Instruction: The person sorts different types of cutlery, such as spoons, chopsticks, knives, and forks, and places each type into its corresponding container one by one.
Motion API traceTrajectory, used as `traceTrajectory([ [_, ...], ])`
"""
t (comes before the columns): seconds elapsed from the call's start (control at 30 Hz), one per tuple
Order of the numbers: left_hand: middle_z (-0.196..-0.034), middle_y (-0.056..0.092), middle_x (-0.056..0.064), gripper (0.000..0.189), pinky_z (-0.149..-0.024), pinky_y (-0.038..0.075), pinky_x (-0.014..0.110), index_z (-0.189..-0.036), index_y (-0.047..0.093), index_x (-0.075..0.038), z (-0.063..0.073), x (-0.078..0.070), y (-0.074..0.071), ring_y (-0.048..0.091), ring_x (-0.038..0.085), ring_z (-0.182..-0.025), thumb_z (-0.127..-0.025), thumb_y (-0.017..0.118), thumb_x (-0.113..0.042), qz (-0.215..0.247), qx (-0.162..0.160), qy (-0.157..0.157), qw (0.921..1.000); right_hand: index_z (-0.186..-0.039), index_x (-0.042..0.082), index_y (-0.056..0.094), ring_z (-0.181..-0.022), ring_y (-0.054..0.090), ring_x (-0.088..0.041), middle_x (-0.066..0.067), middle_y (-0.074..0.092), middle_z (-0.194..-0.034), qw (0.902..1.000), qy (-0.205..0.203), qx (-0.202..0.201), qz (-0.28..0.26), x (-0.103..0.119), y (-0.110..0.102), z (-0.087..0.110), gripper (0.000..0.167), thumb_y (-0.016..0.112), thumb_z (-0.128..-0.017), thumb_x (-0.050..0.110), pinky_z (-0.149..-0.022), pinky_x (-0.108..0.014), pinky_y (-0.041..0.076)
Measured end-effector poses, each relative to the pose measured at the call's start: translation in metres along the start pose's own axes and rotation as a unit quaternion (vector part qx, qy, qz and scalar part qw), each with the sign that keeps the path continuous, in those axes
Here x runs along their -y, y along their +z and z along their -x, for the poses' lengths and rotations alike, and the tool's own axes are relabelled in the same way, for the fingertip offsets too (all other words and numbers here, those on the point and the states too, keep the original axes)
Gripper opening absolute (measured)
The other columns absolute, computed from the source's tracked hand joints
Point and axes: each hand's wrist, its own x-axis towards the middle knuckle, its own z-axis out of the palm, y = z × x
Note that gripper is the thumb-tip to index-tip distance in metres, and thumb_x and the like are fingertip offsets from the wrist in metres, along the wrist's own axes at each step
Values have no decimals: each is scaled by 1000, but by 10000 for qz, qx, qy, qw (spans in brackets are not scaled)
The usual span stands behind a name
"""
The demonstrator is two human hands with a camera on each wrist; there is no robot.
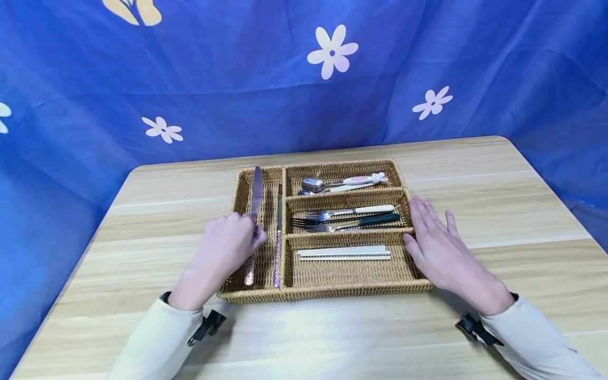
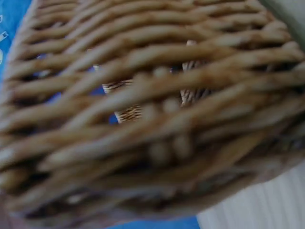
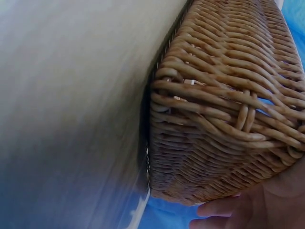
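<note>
A wicker cutlery tray [image 1: 356, 289] with several compartments lies on the table. My left hand [image 1: 231, 243] is over its left compartment, fingers curled around a table knife [image 1: 257, 192]. The knife's blade shows beyond the hand, its tip over the back rim, and its patterned handle shows below. A second knife [image 1: 277, 253] lies beside it against the divider. My right hand [image 1: 439, 253] rests along the tray's right wall with fingers extended and thumb at the rim; in the right wrist view, fingers [image 3: 233, 210] show beside the wicker. The left wrist view shows only blurred wicker [image 2: 157, 90] up close.
Spoons [image 1: 315, 184] lie in the back right compartment, several forks [image 1: 375, 219] in the middle one, and white chopsticks [image 1: 344, 253] in the front one. The wooden table [image 1: 332, 338] extends around the tray. A blue flowered cloth [image 1: 247, 105] hangs behind.
</note>
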Motion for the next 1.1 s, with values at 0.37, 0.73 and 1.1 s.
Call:
traceTrajectory([
  [0.37,-51,41,-1,45,-36,34,23,-53,40,-15,-5,1,23,39,13,-42,-84,71,-24,-391,-145,469,9980,-152,-5,2,-142,13,-47,-27,8,-157,10000,-12,-42,14,0,1,-1,67,36,-103,26,-111,-67,3],
  [0.73,-53,48,4,35,-39,43,30,-60,53,-6,-10,-7,38,45,17,-43,-86,69,-23,-396,252,113,9988,-152,-5,1,-142,11,-47,-27,8,-157,10000,25,-12,3,-2,1,2,67,34,-104,28,-111,-67,3],
  [1.1,-54,46,2,42,-41,44,27,-57,48,-10,-13,-7,39,47,16,-46,-92,65,-28,-287,1141,-170,9929,-152,-5,2,-142,12,-47,-26,7,-158,10000,15,-40,-34,-2,2,2,67,35,-104,28,-111,-67,3],
])
